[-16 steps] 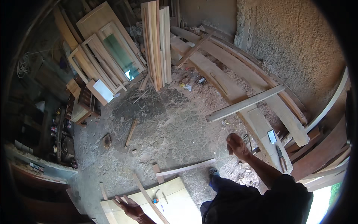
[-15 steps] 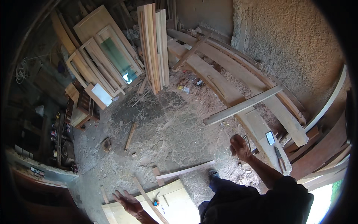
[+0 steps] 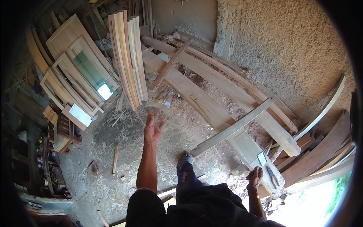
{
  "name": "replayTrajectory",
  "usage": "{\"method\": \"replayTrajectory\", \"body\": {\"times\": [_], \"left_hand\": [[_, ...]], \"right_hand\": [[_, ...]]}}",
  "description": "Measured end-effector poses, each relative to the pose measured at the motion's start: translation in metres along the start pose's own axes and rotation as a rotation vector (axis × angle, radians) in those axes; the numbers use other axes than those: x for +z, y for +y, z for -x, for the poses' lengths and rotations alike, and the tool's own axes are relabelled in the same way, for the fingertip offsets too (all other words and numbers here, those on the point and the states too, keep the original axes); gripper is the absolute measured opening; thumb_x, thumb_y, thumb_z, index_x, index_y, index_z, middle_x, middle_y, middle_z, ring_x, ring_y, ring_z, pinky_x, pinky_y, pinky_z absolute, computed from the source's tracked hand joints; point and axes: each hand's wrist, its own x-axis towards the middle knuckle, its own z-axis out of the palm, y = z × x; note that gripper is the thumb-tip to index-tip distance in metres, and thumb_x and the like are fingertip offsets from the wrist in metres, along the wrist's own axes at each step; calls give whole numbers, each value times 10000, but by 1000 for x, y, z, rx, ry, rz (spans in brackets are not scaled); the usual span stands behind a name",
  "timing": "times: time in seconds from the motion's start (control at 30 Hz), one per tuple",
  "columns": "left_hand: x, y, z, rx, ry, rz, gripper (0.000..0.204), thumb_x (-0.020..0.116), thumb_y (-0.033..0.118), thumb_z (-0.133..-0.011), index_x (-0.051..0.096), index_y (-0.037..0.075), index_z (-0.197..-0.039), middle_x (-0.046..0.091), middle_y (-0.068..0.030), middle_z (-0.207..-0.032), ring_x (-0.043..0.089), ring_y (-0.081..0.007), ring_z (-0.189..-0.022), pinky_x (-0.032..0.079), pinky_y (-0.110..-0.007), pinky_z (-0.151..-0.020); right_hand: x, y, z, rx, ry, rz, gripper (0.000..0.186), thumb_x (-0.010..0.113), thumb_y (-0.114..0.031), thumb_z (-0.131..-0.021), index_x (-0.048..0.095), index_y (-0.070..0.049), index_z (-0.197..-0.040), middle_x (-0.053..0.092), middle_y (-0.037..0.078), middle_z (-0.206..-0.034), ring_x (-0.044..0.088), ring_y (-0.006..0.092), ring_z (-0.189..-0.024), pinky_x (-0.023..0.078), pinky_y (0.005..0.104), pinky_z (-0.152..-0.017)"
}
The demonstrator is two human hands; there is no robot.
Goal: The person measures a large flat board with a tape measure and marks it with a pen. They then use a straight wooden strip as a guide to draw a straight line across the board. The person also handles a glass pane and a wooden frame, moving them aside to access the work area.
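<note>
My left hand [image 3: 154, 126] is held out in front of me with its fingers spread and nothing in it. Low on the right, my right hand [image 3: 255, 178] has its fingers curled in, and whatever may be inside them is hidden. It is beside the near end of a thick wooden plank [image 3: 242, 142]. Lying on that end are a smartphone [image 3: 261, 158] and a pair of pliers [image 3: 272, 177], both close to my right hand but apart from it.
A crosswise board [image 3: 232, 127] lies over the long planks, one end jutting out near my foot [image 3: 186, 156]. Tall boards [image 3: 126, 60] stand upright ahead, beside leaning door panels [image 3: 70, 49]. A rough wall [image 3: 280, 45] rises on the right. Wood offcuts [image 3: 116, 159] lie on the cracked floor.
I have stepped forward, and the plank with the phone and pliers is closer to me. My left hand has swung up and ahead; my right hand has dropped back beside the plank.
</note>
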Motion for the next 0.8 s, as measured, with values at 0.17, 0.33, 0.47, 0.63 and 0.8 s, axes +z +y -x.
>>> {"method": "replayTrajectory", "body": {"times": [0.17,0.33,0.47,0.63,0.8], "left_hand": [[-7,-41,-149,-233,-72,27,706,646,344,-982,275,300,-1581,304,-51,-1628,573,-348,-1267,580,-363,-865],[-15,-79,-254,-389,-142,6,694,616,399,-991,261,316,-1582,308,-23,-1629,570,-340,-1270,565,-343,-849],[-19,-110,-297,-495,-159,-19,650,593,407,-999,287,338,-1568,319,17,-1626,556,-330,-1286,558,-348,-866],[-40,-133,-323,-562,-114,-9,550,546,389,-1023,358,345,-1538,358,53,-1609,506,-329,-1343,573,-369,-881],[-46,-150,-336,-656,-128,86,520,581,363,-1001,432,333,-1498,374,79,-1594,494,-358,-1354,599,-421,-916]], "right_hand": [[67,31,13,0,194,-33,301,548,-378,-1030,490,-124,-879,467,7,-567,456,108,-409,419,269,-370],[123,49,22,10,358,-50,307,543,-393,-1033,481,-125,-896,462,6,-553,462,106,-400,412,273,-355],[152,53,27,78,471,-29,311,530,-389,-1035,479,-115,-898,464,13,-569,475,111,-414,422,272,-371],[168,57,16,42,451,-26,320,549,-404,-1031,476,-119,-903,485,11,-577,480,111,-430,388,265,-382],[165,57,6,90,501,-118,347,567,-417,-1022,496,-102,-894,494,5,-563,460,93,-416,371,250,-376]]}}
